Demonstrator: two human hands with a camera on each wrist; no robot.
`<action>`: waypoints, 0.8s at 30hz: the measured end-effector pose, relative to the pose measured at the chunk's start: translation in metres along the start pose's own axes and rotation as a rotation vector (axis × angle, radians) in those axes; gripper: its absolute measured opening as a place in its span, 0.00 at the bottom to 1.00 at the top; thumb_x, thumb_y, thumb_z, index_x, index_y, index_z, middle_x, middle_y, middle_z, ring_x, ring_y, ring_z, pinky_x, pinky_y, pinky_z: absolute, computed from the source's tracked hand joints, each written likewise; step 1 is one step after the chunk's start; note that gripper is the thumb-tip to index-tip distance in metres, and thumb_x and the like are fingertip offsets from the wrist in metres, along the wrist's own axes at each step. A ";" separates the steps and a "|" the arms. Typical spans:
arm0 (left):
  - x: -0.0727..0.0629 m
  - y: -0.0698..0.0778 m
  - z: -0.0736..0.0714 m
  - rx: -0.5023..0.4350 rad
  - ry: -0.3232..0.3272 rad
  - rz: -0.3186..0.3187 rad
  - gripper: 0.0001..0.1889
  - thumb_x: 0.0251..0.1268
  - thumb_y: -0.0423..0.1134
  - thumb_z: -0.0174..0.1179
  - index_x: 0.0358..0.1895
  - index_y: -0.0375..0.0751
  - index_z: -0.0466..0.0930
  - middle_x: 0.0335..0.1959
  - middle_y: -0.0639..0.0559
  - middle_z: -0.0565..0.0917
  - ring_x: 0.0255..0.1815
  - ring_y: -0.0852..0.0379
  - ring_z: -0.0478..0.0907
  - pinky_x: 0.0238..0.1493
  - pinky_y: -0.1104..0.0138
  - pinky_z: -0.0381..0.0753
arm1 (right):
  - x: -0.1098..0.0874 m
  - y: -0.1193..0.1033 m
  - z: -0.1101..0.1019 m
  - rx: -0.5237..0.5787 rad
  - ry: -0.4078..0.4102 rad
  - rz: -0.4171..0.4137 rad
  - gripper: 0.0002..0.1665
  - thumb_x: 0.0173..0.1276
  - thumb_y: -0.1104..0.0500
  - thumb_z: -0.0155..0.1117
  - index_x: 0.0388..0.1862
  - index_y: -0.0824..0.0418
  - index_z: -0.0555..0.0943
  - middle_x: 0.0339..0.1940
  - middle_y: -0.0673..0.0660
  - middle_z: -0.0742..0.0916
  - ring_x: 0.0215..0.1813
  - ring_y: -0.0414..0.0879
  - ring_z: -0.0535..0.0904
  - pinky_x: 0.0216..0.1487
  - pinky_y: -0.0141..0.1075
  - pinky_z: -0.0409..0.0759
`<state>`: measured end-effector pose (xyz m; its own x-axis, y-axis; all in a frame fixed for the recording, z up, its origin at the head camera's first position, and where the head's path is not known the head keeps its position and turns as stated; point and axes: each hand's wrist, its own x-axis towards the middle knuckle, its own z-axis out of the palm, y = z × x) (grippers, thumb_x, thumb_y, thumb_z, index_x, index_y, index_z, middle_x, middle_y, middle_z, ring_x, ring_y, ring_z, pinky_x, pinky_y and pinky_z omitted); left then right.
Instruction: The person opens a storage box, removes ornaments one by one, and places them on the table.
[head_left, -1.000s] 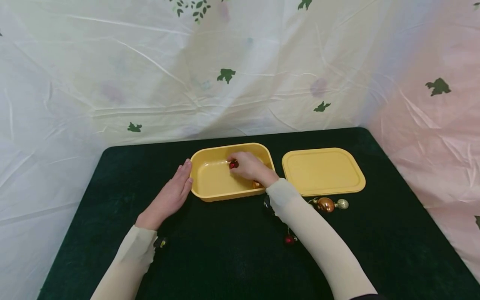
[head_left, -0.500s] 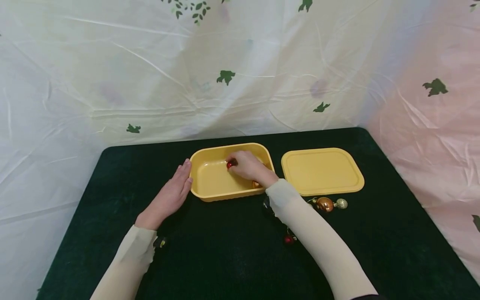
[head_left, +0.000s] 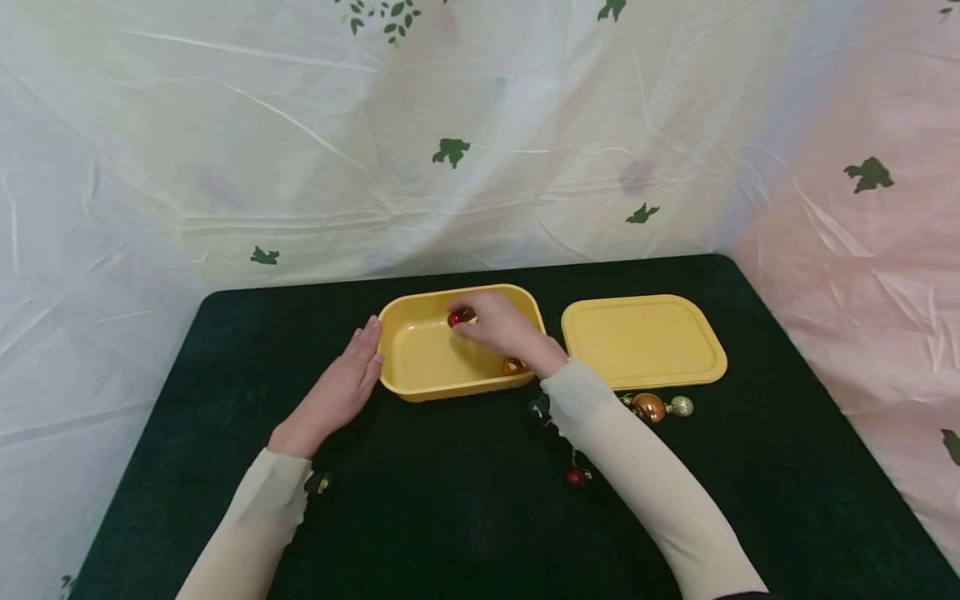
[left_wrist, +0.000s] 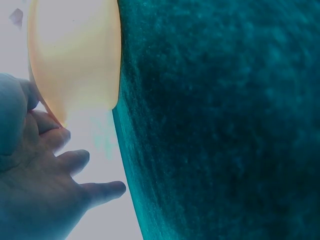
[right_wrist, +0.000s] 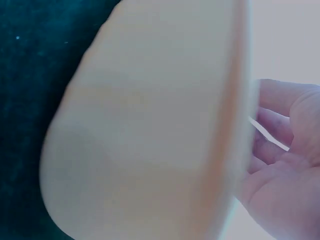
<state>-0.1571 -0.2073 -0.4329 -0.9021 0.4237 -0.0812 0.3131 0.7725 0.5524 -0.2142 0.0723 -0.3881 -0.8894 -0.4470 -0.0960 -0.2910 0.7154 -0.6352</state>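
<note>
A yellow plastic box stands on the table without its lid. My left hand rests along its left wall with the fingers straight; the left wrist view shows that hand with its fingers spread beside the box end. Inside the box, my right hand pinches a small red Christmas bauble between thumb and fingers. A copper bauble lies in the box's near right corner, below the right wrist. From the right wrist, the box wall hides the fingertips of the right hand.
To the right lies the flat yellow lid. In front of it are a copper bauble and a glittery gold bauble. A dark red bauble lies nearer, beside the right sleeve. A patterned curtain hangs behind the table.
My right hand has shifted slightly toward the back of the box, carrying the red bauble with it. More of the copper bauble in the box shows now. The left hand has stayed in place.
</note>
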 end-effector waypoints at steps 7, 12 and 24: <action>-0.002 0.000 0.001 0.008 -0.005 -0.012 0.34 0.88 0.52 0.35 0.85 0.45 0.35 0.87 0.45 0.40 0.86 0.42 0.41 0.81 0.43 0.47 | -0.015 -0.009 -0.011 0.019 0.036 -0.030 0.21 0.76 0.58 0.67 0.64 0.61 0.82 0.55 0.55 0.88 0.56 0.47 0.83 0.60 0.40 0.81; -0.003 0.000 0.001 0.005 -0.007 -0.006 0.34 0.88 0.51 0.35 0.85 0.44 0.35 0.87 0.45 0.40 0.86 0.42 0.41 0.81 0.43 0.47 | -0.027 -0.013 -0.016 0.056 0.063 -0.056 0.20 0.76 0.57 0.67 0.63 0.60 0.83 0.54 0.54 0.88 0.56 0.46 0.83 0.60 0.41 0.82; -0.005 0.000 0.003 -0.003 0.000 0.008 0.34 0.88 0.52 0.36 0.85 0.44 0.36 0.87 0.46 0.40 0.86 0.42 0.41 0.81 0.44 0.47 | -0.062 -0.020 -0.030 0.115 0.166 -0.145 0.20 0.75 0.57 0.68 0.63 0.59 0.83 0.55 0.53 0.87 0.55 0.46 0.83 0.62 0.45 0.82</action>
<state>-0.1517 -0.2079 -0.4351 -0.8996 0.4298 -0.0773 0.3191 0.7678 0.5556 -0.1642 0.1018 -0.3463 -0.8896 -0.4397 0.1239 -0.3867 0.5803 -0.7167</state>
